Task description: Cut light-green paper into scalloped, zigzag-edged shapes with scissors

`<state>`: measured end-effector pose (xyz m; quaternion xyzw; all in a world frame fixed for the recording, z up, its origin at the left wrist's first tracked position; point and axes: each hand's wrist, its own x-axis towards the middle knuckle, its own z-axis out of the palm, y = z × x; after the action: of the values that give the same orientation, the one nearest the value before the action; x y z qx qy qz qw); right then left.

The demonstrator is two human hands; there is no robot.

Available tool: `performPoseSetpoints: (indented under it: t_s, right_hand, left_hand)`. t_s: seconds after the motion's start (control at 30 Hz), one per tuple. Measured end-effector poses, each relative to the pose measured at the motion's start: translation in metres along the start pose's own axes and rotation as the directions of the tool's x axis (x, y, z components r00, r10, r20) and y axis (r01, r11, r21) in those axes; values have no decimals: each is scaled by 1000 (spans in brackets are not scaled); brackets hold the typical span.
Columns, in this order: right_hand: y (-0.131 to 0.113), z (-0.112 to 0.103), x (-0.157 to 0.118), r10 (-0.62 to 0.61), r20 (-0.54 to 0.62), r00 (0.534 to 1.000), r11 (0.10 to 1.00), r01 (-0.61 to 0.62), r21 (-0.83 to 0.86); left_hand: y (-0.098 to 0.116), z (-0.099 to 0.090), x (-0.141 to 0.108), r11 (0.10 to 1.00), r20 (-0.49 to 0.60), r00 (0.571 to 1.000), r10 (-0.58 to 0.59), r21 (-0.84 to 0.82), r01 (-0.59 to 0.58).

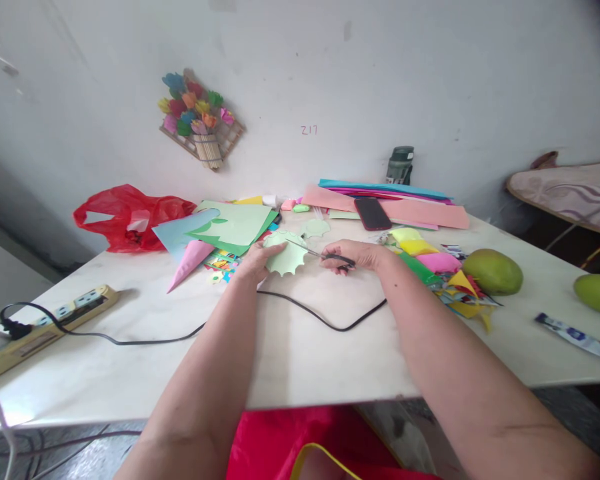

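A pale green paper circle with a scalloped edge [286, 261] is pinched at its left side in my left hand [261, 259]. From the right, my right hand [350, 256] grips black-handled scissors [339, 259]. Their thin metal blades point left and reach over the upper right part of the paper. Just behind lies another pale green paper piece [316, 228] on the table. Left of my left hand are green paper sheets [235, 223], a pink paper cone [193, 260] and small colored scraps [221, 267].
A black cord [325, 323] crosses the white table [325, 370] from a power strip [55, 327]. A red plastic bag [115, 217] sits at back left. Rightward are a phone [373, 214], colored packets [415, 243], green mangoes [493, 271] and a tube [576, 335].
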<state>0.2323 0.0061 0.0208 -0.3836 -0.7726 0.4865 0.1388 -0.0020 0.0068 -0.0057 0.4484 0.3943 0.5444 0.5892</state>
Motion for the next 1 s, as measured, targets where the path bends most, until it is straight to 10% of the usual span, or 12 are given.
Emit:
performPoseSetpoints:
  t_s: [1.0]
  right_hand:
    - [6, -2, 6, 18, 5, 1000, 999, -18, 30]
  left_hand:
    - [0, -3, 2, 1000, 19, 1000, 9, -24, -8]
